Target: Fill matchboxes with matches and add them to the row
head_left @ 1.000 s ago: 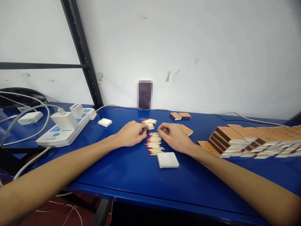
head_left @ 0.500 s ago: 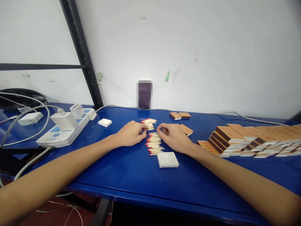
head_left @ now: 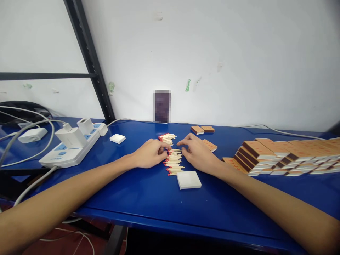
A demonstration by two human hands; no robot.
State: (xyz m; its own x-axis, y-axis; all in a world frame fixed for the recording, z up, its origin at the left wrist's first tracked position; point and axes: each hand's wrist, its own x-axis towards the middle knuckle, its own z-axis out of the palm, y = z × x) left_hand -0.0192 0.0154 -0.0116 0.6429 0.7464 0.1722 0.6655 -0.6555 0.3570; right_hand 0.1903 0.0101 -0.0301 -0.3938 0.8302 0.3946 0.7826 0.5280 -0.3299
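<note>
Loose wooden matches (head_left: 174, 161) with red heads lie in a row on the blue table, heads toward the left. A smaller bunch of matches (head_left: 168, 137) lies just beyond. My left hand (head_left: 150, 153) is at the head side, index finger stretched over the gap between the groups and thumb by the match heads. Opposite, my right hand (head_left: 198, 155) is at the plain ends, index finger and thumb apart with nothing visible between them. Nearer to me sits a white matchbox tray (head_left: 189, 180), close to the nearest matches. An orange matchbox (head_left: 209, 145) lies partly behind my right hand.
Stacked matchboxes (head_left: 281, 156) fill the right side. Two more matchboxes, one brown-sided (head_left: 197, 130) and one beside it (head_left: 208, 129), lie at the back. Another white tray (head_left: 117, 138) and a power strip (head_left: 77, 150) with cables are on the left. A blurred dark rectangle (head_left: 162, 107) stands against the wall.
My right index finger and thumb have spread apart and drawn slightly off the matches. My left index finger has stretched further over the row. The view has shifted slightly.
</note>
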